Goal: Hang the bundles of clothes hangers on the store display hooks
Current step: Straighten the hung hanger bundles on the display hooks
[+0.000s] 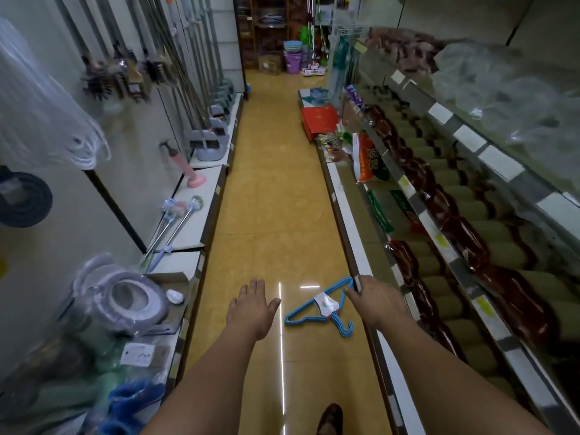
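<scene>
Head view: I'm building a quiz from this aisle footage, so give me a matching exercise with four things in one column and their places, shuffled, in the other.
Things:
1. blue hanger bundle
2. left hand
3. right hand
4. pink plunger

Places:
A. standing on the low white shelf to the left of the aisle
B. lying on the yellow floor tiles
C. outstretched with fingers spread, above the floor, holding nothing
D. at the edge of the low shelf on the right, next to the bundle

Pairs: 1-B, 2-C, 3-D, 4-A
</scene>
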The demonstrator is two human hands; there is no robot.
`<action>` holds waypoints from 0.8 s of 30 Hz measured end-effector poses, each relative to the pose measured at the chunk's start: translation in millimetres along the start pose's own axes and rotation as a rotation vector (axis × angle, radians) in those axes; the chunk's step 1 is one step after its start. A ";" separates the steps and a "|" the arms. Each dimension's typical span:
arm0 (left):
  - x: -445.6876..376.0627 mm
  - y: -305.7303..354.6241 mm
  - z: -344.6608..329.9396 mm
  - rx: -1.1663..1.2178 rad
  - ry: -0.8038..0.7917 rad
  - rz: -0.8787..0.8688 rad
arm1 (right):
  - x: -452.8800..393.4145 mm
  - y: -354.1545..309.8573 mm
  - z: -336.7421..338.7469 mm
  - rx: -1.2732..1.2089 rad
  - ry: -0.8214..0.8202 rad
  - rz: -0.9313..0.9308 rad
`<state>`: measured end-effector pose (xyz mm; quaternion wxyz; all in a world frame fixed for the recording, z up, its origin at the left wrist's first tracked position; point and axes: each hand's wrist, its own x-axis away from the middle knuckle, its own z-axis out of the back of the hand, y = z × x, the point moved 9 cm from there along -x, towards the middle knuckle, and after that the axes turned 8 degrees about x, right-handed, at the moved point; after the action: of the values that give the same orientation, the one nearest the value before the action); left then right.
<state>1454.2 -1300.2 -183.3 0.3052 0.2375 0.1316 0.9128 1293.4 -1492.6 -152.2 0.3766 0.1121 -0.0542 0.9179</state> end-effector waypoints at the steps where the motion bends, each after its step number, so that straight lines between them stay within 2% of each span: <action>1: -13.0 3.6 1.1 -0.003 -0.009 0.003 | -14.8 2.5 0.3 -0.007 -0.005 0.002; 7: -103.6 27.4 -6.5 0.006 -0.051 0.029 | -113.9 21.0 -2.7 -0.019 -0.058 0.007; 13: -179.4 27.2 -38.0 -0.024 -0.087 0.032 | -187.2 33.6 -33.9 -0.049 -0.084 -0.007; 18: -248.1 12.2 -88.1 -0.064 -0.128 0.017 | -247.3 39.2 -97.0 -0.105 -0.126 -0.040; 24: -333.1 -30.8 -181.7 -0.137 -0.203 -0.013 | -314.1 34.6 -190.2 -0.104 -0.143 -0.073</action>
<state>1609.5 -1499.8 -467.8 0.3385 0.3065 0.0386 0.8888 1454.8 -1695.5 -414.6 0.4105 0.1593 -0.1245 0.8892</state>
